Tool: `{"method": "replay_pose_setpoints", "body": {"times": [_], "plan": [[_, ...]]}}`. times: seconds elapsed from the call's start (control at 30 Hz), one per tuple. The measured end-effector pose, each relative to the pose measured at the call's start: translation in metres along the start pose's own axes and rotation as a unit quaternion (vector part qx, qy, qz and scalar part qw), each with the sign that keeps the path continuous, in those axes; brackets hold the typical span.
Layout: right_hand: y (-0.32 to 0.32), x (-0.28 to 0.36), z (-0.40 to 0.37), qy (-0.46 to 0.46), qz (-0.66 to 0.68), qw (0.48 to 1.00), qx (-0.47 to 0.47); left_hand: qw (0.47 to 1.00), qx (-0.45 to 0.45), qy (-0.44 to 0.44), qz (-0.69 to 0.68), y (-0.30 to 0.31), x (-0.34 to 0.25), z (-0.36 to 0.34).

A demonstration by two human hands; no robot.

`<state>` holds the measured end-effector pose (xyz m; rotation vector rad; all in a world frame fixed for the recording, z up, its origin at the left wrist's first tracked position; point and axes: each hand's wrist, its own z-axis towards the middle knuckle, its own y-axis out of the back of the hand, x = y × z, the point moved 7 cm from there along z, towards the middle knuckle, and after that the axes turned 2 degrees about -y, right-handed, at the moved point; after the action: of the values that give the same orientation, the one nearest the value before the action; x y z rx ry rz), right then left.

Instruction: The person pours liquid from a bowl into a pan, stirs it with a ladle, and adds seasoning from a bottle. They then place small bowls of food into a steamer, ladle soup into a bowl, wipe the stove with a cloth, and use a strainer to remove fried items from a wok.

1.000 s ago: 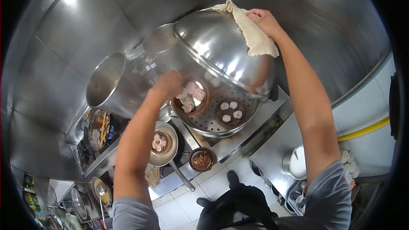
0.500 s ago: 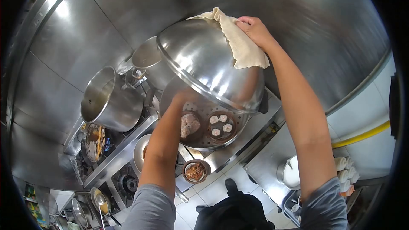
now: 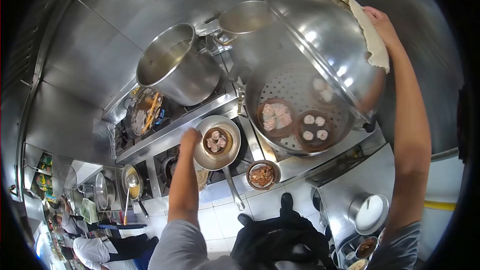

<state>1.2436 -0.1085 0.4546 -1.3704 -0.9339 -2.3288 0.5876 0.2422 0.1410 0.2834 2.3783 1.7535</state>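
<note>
My right hand [image 3: 382, 25] is closed around a cream cloth [image 3: 367, 30] at the top of a domed steel lid [image 3: 325, 35], holding it tilted up over a perforated steamer [image 3: 280, 82]. Inside the steamer, brown baskets hold pale dumplings [image 3: 276, 116], smaller white-topped dumplings [image 3: 315, 127] and round white buns [image 3: 322, 90] blurred by steam. My left hand [image 3: 189, 140] is at the left rim of a steel frying pan [image 3: 231, 157], beside a small brown basket of dumplings [image 3: 216, 141] standing in it. Its fingers are mostly hidden and blurred.
Tall steel pots [image 3: 180, 70] stand behind on the stove. A pan of oil with long fried pieces [image 3: 145, 112] sits at left over a flame. A bowl of brown food [image 3: 262, 175] is at the front edge. Other people [image 3: 95, 252] are at lower left.
My left hand has come out of the steamer to the frying pan's side. The lid is tilted further up, uncovering more of the steamer. The whole view has shifted left.
</note>
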Motion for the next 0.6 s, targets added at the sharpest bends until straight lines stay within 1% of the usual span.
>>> {"method": "replay_pose_setpoints", "body": {"times": [0.03,0.07,0.1,0.13,0.17,0.23,0.27,0.3,0.33,0.37,0.4,0.43,0.47,0.5,0.53,0.57,0.6], "plan": [[-0.002,0.002,0.001,0.003,0.001,1.0,0.003,0.994,0.056,0.056,-0.07,-0.042,0.023,0.006],[-0.004,0.001,0.001,-0.004,0.013,1.0,0.013,0.975,0.104,0.109,-0.161,-0.058,0.025,-0.011],[-0.008,0.0,0.001,-0.013,0.024,0.999,0.023,0.968,0.094,0.114,-0.202,-0.089,0.035,-0.007],[-0.012,0.002,0.002,-0.012,0.021,0.999,0.026,0.947,0.156,0.139,-0.244,-0.121,0.041,-0.003],[-0.014,0.002,0.002,-0.019,0.024,0.999,0.03,0.946,0.159,0.137,-0.246,-0.138,0.049,-0.002],[-0.007,0.006,-0.005,-0.031,0.015,0.999,0.024,0.925,0.041,0.08,-0.37,-0.145,0.046,0.0],[-0.006,0.01,-0.006,-0.026,-0.02,0.999,0.005,0.937,0.085,0.078,-0.329,-0.146,0.047,0.003],[-0.002,0.013,-0.008,-0.022,-0.056,0.998,-0.016,0.971,0.049,0.038,-0.229,-0.136,0.05,0.009],[0.001,0.009,-0.005,-0.01,-0.059,0.998,-0.021,0.992,0.008,-0.004,-0.129,-0.125,0.046,0.013],[0.004,0.005,-0.001,0.004,-0.061,0.998,-0.026,0.991,0.014,-0.029,-0.131,-0.094,0.032,-0.003],[0.004,0.004,-0.003,-0.009,-0.035,0.999,-0.018,0.986,0.07,-0.006,-0.153,-0.051,0.014,-0.026],[0.002,0.006,-0.006,-0.021,-0.007,1.0,-0.009,0.993,0.042,-0.048,-0.102,-0.032,0.018,-0.015],[0.001,0.009,-0.01,-0.032,0.012,0.999,-0.01,0.987,0.0,-0.077,-0.138,-0.007,0.021,-0.013],[0.002,0.012,-0.01,-0.034,0.011,0.999,-0.016,0.977,0.045,-0.083,-0.19,0.053,-0.011,-0.047],[0.001,0.014,-0.012,-0.047,0.021,0.999,-0.006,0.974,0.04,-0.098,-0.2,0.113,-0.048,-0.08],[0.0,0.013,-0.015,-0.061,0.032,0.998,0.004,0.971,0.042,-0.186,-0.147,0.152,-0.077,-0.089],[0.0,0.008,-0.012,-0.062,0.052,0.997,0.003,0.95,0.001,-0.278,-0.139,0.181,-0.101,-0.09]]}}
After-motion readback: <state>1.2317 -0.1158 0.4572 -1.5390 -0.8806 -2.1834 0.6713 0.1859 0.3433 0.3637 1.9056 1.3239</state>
